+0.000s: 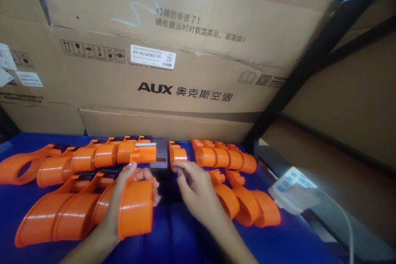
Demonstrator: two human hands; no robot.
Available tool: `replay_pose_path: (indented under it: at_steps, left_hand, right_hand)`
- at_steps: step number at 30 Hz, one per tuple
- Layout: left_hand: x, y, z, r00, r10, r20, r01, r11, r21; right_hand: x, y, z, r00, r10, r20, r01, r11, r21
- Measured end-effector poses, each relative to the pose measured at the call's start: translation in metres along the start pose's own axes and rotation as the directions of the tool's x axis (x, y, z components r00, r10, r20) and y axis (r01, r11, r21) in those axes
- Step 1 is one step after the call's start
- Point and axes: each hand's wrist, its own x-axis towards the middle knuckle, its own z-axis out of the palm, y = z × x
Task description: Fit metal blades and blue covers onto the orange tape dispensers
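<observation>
My left hand (131, 177) is wrapped round the narrow upper part of an orange ring-shaped piece (136, 208), whose wide ring hangs below the fingers. To its right, my right hand (192, 181) has its fingertips at a smaller orange piece (178, 156) with a black part on top; whether it grips this piece is hard to make out. Between and beyond the hands lies a dark phone-like device (160, 152). Several orange pieces with black parts (83, 158) line the left side, and several orange pieces (216, 157) stand on the right.
A blue surface (182, 231) lies under everything. Behind it stands a large cardboard box (198, 66) with AUX printing. At the right are a white power strip (293, 189) with a cable and a black rack post (287, 86).
</observation>
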Motion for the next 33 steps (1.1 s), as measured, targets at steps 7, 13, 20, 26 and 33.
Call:
replay_pose_path:
  at_steps: [7, 13, 20, 26, 33]
  left_hand:
    - [-0.002, 0.000, 0.003, 0.996, 0.045, -0.072, -0.048, 0.998, -0.050]
    - [-0.005, -0.001, 0.006, 0.993, 0.058, -0.100, -0.060, 0.998, -0.016]
    - [-0.004, -0.002, 0.007, 0.992, 0.078, -0.094, -0.077, 0.997, 0.012]
    - [-0.008, -0.003, 0.013, 0.992, 0.069, -0.102, -0.068, 0.998, 0.017]
    - [-0.007, -0.008, 0.011, 0.994, 0.076, -0.079, -0.068, 0.993, 0.098]
  right_hand:
    - [-0.003, -0.005, 0.008, 0.943, -0.001, 0.334, 0.108, 0.947, -0.303]
    - [-0.003, -0.003, 0.015, 0.917, 0.005, 0.399, 0.167, 0.902, -0.397]
    - [-0.003, -0.004, 0.017, 0.951, 0.021, 0.309, 0.121, 0.893, -0.433]
    - [-0.001, 0.002, 0.022, 0.930, 0.055, 0.363, 0.147, 0.850, -0.506]
    - [-0.001, 0.006, 0.027, 0.934, 0.071, 0.349, 0.131, 0.843, -0.522]
